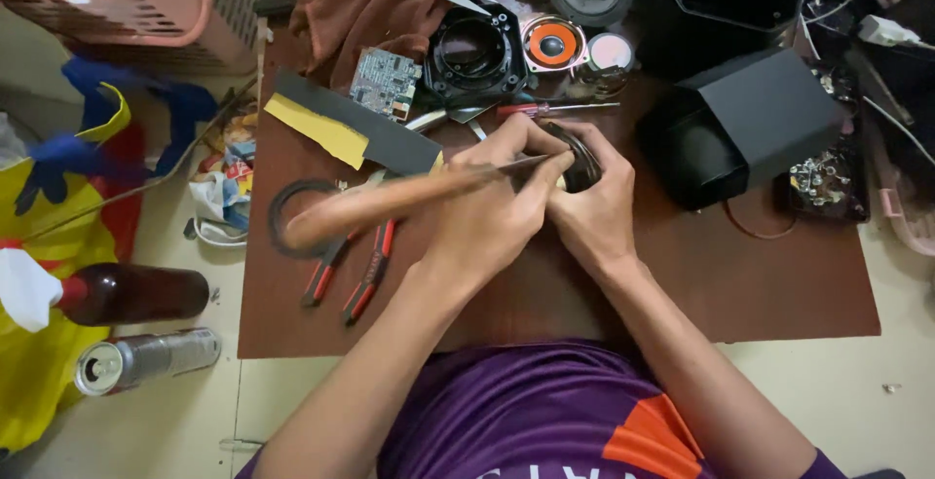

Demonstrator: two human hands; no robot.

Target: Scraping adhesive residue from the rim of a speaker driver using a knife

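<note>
The left hand (497,202) grips a wooden-handled tool (390,204), its tip against the small dark speaker part (582,160) clasped in the right hand (594,208), work apparently midway, with pliers (355,270) lying below the left fingers.

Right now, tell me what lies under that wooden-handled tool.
Under the wooden-handled tool lie red-handled pliers and a dark ring on the table. The left hand covers the tool's tip.

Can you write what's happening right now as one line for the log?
left hand: holds wooden-handled tool | right hand: grips small dark part | tool tip: at part | pliers: on brown table
</note>
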